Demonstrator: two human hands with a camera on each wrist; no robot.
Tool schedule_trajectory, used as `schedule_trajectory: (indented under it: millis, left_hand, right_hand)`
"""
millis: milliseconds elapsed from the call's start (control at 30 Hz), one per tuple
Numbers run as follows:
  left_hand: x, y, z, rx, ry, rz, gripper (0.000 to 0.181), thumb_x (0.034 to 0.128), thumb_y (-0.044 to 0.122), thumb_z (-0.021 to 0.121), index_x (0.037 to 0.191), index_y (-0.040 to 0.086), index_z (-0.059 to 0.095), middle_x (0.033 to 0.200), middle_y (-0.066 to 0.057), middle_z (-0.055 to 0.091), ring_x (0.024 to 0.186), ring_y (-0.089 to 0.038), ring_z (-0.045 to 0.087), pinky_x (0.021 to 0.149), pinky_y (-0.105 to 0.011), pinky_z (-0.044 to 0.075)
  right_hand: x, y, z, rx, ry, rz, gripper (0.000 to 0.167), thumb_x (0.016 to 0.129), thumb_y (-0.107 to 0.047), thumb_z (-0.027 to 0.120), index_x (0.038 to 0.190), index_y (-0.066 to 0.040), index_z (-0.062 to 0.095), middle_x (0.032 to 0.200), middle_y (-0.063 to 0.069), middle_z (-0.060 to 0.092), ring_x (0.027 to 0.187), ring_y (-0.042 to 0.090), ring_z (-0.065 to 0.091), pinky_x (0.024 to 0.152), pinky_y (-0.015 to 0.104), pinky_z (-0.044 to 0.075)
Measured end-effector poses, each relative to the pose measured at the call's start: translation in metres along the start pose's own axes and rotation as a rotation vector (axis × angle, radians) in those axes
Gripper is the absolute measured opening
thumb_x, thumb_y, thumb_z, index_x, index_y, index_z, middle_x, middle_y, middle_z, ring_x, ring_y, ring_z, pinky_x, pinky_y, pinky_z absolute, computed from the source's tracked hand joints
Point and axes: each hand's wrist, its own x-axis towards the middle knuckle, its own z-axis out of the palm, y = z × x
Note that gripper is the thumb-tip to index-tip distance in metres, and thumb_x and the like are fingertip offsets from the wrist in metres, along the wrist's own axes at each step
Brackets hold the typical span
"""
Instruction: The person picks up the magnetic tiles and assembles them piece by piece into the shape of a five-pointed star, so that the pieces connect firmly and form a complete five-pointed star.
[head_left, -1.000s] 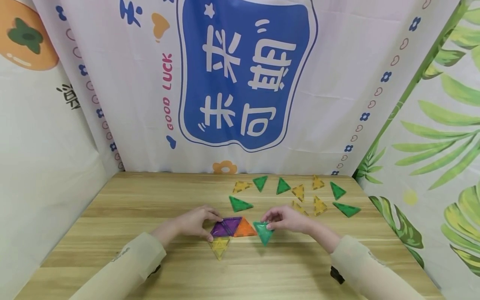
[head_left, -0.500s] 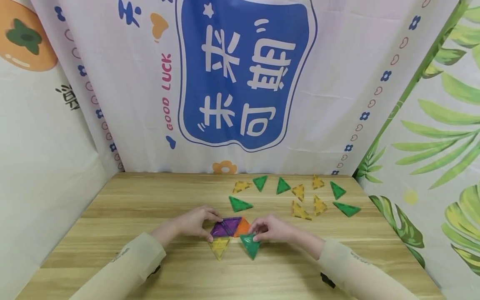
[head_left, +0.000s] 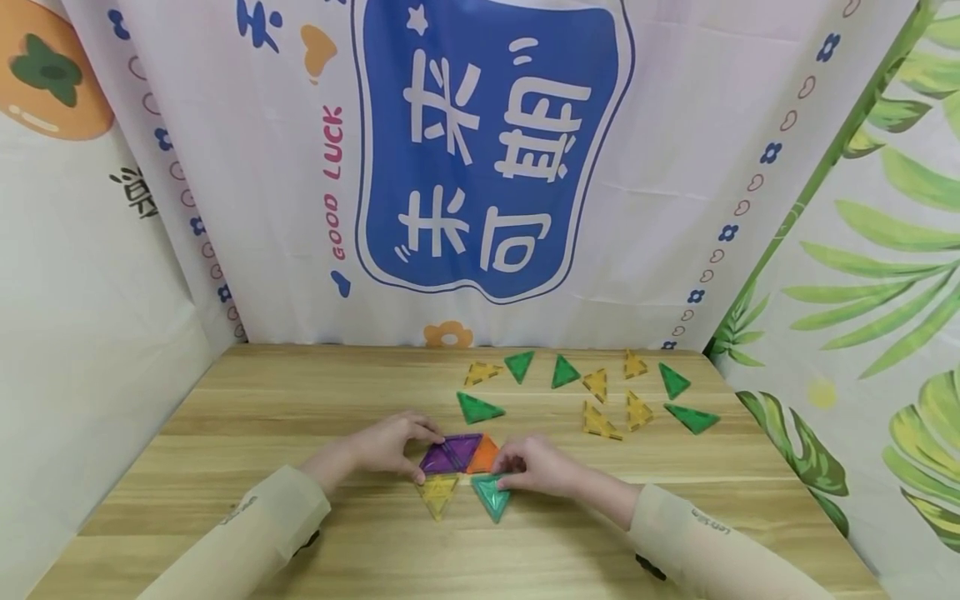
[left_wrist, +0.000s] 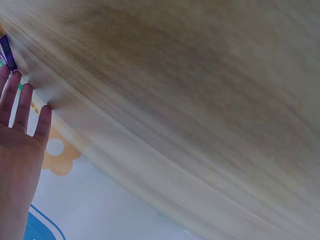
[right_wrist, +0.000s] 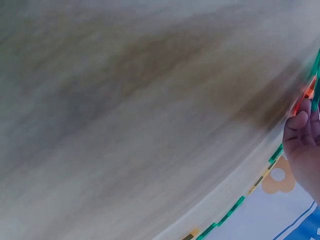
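In the head view, my left hand (head_left: 390,446) rests at the left end of two joined purple triangular magnetic tiles (head_left: 452,454), its fingers fairly straight in the left wrist view. Its thumb touches where the purple meets a yellow triangular tile (head_left: 438,495). An orange triangular tile (head_left: 482,454) adjoins the purple pair on the right, partly hidden by my right hand (head_left: 542,468). That hand pinches a teal-green triangular tile (head_left: 492,497) by its upper right corner, point toward me, just below the orange one. The right wrist view shows the green tile (right_wrist: 316,80) at the fingertips.
Loose green tiles (head_left: 480,408) and amber tiles (head_left: 600,421) lie scattered over the back and right of the wooden table (head_left: 300,375). A printed cloth (head_left: 285,292) hangs behind the table's far edge.
My right hand has moved left and toward me, bringing the green tile from right of the orange tile to below it. The left hand stays where it was.
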Motion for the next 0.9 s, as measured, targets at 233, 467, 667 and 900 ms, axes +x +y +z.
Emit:
schedule_trajectory:
  millis: [233,467,667,900]
  left_hand:
    - [0.002,0.0,0.0,0.008,0.0,0.001,0.063,0.0712,0.045,0.077,0.124,0.012,0.063,0.129,-0.006,0.056,0.121,-0.026,0.049,0.102,-0.044,0.042]
    - [0.002,0.002,-0.002,0.021,-0.005,0.012,0.063,0.072,0.043,0.077,0.124,0.011,0.062,0.129,-0.006,0.056,0.121,-0.026,0.049,0.102,-0.044,0.042]
    - [-0.003,0.003,-0.006,0.024,-0.026,0.003,0.063,0.0716,0.039,0.079,0.124,0.009,0.062,0.13,-0.008,0.054,0.122,-0.027,0.048,0.102,-0.045,0.041]
    - [-0.015,-0.002,-0.012,0.023,-0.035,-0.028,0.063,0.0709,0.035,0.08,0.125,0.009,0.061,0.132,-0.011,0.054,0.125,-0.033,0.045,0.104,-0.05,0.037]
  right_hand:
    - [0.002,0.002,0.002,-0.067,0.038,0.021,0.015,0.079,-0.028,0.076,0.086,-0.019,0.066,0.083,-0.011,0.058,0.072,0.001,0.052,0.065,0.015,0.046]
    - [0.001,0.003,-0.001,-0.06,0.049,-0.018,0.018,0.079,-0.026,0.076,0.089,-0.017,0.065,0.084,-0.007,0.059,0.069,0.007,0.051,0.061,0.015,0.044]
    - [-0.009,0.01,-0.016,-0.012,0.032,-0.024,0.023,0.081,-0.023,0.075,0.099,-0.013,0.065,0.095,-0.002,0.062,0.081,0.016,0.057,0.071,0.022,0.05]
    - [-0.031,0.033,-0.045,-0.116,0.081,-0.018,0.03,0.081,-0.022,0.075,0.108,-0.014,0.065,0.111,-0.005,0.061,0.107,0.017,0.056,0.093,0.037,0.048]
